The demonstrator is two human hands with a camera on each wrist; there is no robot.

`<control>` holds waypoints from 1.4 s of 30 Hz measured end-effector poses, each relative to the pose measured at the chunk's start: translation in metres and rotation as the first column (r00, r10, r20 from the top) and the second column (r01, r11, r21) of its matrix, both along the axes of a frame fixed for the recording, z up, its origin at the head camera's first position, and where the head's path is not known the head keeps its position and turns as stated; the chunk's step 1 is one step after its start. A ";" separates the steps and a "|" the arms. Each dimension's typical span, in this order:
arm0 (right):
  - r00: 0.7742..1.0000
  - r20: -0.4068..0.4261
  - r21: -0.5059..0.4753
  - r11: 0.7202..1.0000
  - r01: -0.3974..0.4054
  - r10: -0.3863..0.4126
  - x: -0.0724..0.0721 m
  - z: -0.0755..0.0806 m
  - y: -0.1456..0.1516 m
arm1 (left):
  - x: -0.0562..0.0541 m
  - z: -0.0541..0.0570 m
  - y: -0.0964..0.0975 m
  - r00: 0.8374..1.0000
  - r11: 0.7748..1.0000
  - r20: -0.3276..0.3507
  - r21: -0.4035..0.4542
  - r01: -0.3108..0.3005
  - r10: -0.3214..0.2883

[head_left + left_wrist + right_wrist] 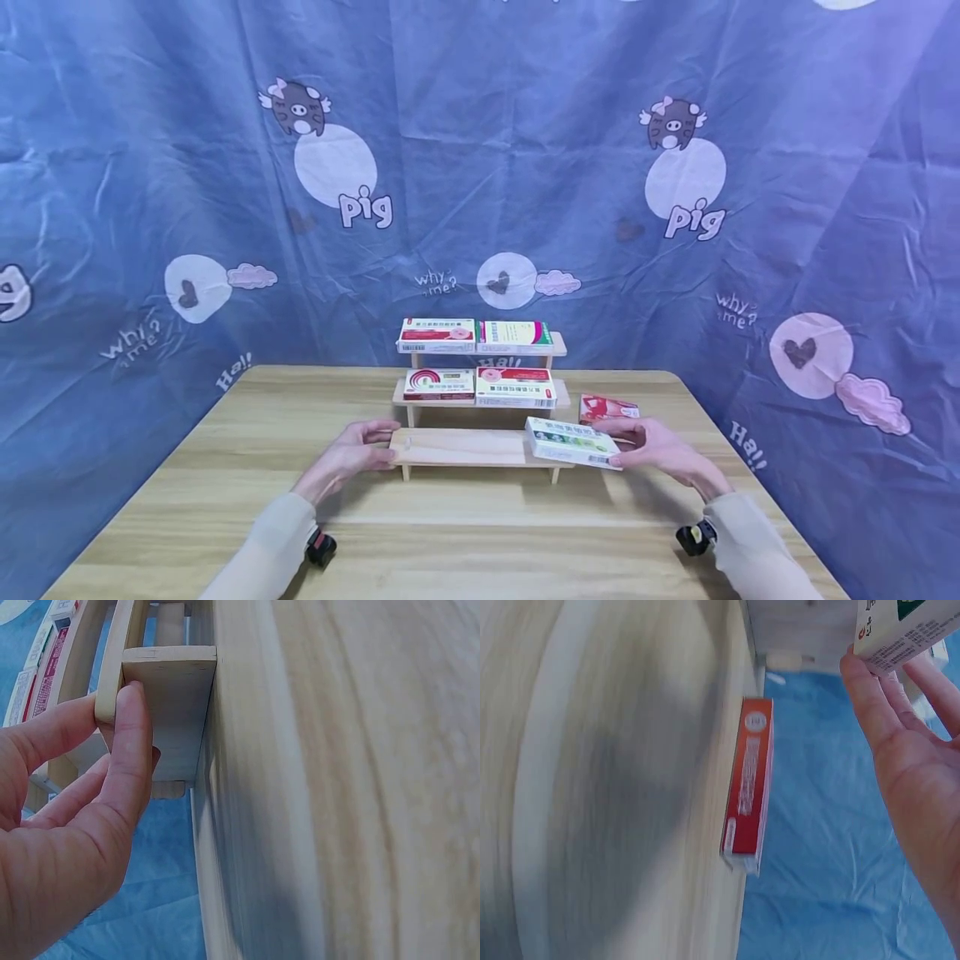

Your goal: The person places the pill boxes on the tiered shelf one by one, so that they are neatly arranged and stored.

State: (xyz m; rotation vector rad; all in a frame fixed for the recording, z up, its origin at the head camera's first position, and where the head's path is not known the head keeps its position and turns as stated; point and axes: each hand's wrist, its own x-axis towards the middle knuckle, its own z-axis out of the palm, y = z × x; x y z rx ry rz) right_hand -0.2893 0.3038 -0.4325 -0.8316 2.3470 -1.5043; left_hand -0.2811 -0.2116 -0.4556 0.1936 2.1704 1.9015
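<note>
A three-step wooden display rack (459, 447) stands on the table. My left hand (347, 452) pinches the left end of its lowest board between thumb and fingers, as the left wrist view shows close up. At the other end of that board, my right hand (663, 447) grips a white-and-green medicine box (567, 442) by its right side. The box lies slightly slanted over the board's right end; whether it touches the wood I cannot tell. Behind the right hand, a red medicine box (748, 776) lies on the table, partly covered by the hand in the head view.
The middle step bears two red-and-white medicine boxes, one left (439, 384) and one right (516, 387). On the top step are another red-and-white box (437, 333) and a green-and-magenta box (514, 334). A blue printed curtain (480, 183) hangs behind the wooden table (480, 558).
</note>
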 end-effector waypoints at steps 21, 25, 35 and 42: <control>0.994 -0.099 0.063 0.997 0.041 -0.035 0.002 -0.009 -0.062 | -0.003 0.000 0.001 1.000 1.000 0.006 0.011 0.024 -0.024; 0.996 -0.070 0.078 0.996 0.051 -0.046 0.002 -0.011 -0.070 | -0.003 -0.001 -0.001 0.999 0.999 0.003 0.013 0.048 -0.048; 0.999 0.010 0.037 0.998 0.053 -0.053 0.001 -0.010 -0.098 | -0.004 0.000 -0.002 0.999 0.999 0.007 0.009 0.033 -0.034; 0.997 0.032 0.004 0.998 0.069 -0.069 0.001 -0.012 -0.117 | -0.003 0.002 -0.003 0.999 0.999 0.020 0.018 0.044 -0.044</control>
